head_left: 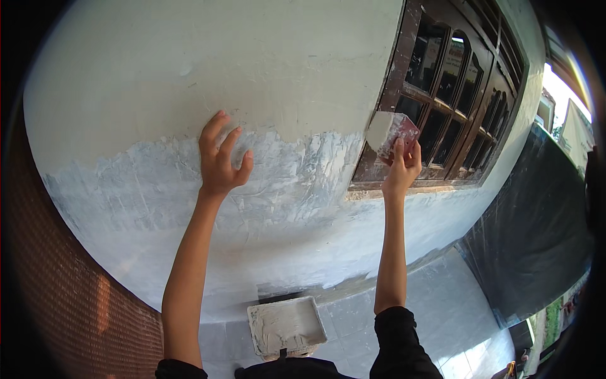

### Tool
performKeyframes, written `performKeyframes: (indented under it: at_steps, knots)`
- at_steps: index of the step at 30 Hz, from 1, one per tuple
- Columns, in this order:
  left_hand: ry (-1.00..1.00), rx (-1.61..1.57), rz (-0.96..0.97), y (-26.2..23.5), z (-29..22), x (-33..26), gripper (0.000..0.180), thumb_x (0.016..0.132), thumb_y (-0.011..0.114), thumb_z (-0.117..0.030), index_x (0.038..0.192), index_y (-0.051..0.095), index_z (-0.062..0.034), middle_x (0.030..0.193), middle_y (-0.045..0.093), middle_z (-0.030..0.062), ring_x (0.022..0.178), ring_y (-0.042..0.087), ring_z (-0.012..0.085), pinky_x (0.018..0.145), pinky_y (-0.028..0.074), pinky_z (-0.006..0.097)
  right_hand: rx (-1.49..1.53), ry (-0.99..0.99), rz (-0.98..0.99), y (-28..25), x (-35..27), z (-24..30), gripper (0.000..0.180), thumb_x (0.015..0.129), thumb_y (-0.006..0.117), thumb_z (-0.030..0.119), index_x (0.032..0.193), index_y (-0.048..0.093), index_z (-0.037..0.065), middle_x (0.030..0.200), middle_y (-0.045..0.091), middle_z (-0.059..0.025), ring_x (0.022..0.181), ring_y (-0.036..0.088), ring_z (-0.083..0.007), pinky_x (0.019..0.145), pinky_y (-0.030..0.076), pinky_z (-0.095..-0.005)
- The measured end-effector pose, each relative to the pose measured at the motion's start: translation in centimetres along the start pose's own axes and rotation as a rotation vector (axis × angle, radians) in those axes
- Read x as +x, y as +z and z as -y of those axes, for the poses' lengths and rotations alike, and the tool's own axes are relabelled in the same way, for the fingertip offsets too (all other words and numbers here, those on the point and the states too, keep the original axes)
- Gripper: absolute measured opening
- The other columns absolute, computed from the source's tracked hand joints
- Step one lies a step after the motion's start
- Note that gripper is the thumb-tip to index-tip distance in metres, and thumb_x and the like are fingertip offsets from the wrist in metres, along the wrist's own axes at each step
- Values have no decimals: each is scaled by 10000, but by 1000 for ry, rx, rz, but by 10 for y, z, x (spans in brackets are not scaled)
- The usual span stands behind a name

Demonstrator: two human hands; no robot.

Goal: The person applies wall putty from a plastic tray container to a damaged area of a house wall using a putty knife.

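My right hand [403, 169] grips a flat maroon putty scraper [409, 131] by its edge, fingers pressed to it. Pale putty coats the scraper's left side. It is held up in front of the dark wooden window frame [366, 170], near where the frame meets the wall. My left hand [221, 158] is empty, its fingers spread and bent in front of the wall [278, 95]; whether the fingertips touch it I cannot tell. The wall's upper part is covered in smooth beige putty, while a rough, patchy whitish-grey band runs below my left fingers.
On the grey tiled floor below, between my forearms, stands a pale rectangular tub [288, 325] with putty in it. A brown woven panel [82, 278] borders the left side. At the right hangs a dark sheet [536, 221], past the paned window [451, 95].
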State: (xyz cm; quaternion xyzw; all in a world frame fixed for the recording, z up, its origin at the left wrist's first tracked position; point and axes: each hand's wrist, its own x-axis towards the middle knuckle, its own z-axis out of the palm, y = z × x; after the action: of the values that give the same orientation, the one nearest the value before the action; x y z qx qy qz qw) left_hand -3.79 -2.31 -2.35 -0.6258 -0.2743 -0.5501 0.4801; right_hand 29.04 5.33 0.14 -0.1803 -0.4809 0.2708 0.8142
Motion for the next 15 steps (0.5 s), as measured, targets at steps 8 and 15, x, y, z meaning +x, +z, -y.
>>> performKeyframes:
  at_steps: [8,15]
  knots:
    - [7,-13,-73,2,2,0,416,817,590,-200,1205,488,-91,1295,421,161,1247,422,351,1003,383,467,-12,-21,49,-20,19,-23,242,917,630,152,1112,568,22,942,648,-47,783,622,-95,606,561,-269]
    - [15,-23,-65,-1,5,-1,435,813,591,-202,1220,484,-92,1298,424,160,1249,419,350,1010,376,466,-58,-163,239,3,9,-28,236,923,624,149,1117,570,24,918,652,-50,784,616,-84,587,545,-247]
